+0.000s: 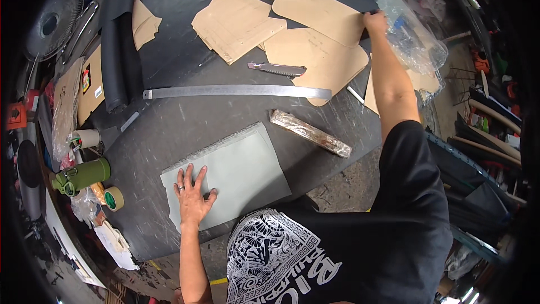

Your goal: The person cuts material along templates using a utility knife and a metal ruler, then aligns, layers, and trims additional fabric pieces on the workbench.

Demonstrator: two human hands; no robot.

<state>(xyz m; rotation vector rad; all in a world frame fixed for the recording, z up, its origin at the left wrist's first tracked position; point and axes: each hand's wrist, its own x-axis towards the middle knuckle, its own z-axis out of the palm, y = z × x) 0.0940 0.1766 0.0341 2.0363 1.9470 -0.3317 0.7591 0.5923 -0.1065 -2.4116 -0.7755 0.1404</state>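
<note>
My left hand (195,200) lies flat with spread fingers on a grey-green sheet of material (247,163) near the table's front edge. A ring shows on one finger. My right arm reaches to the far right, where my right hand (376,24) is closed at the right end of a tan cardboard pattern piece (318,11); its fingertips are partly hidden. Beneath and beside that piece lie more tan pattern pieces (239,22). A metal ruler (236,92) stretches across the table's middle, with a utility knife (277,70) just beyond it. Right of the sheet rests a long plastic-wrapped bar (310,133).
Clear plastic wrap (408,39) hangs over the far right edge. A white marker-like stick (356,95) lies near the pattern pieces. Along the left stand a black roll (119,50), a green bottle (84,174), a tape roll (113,198) and a fan (53,21). The dark table (135,208) has scratches.
</note>
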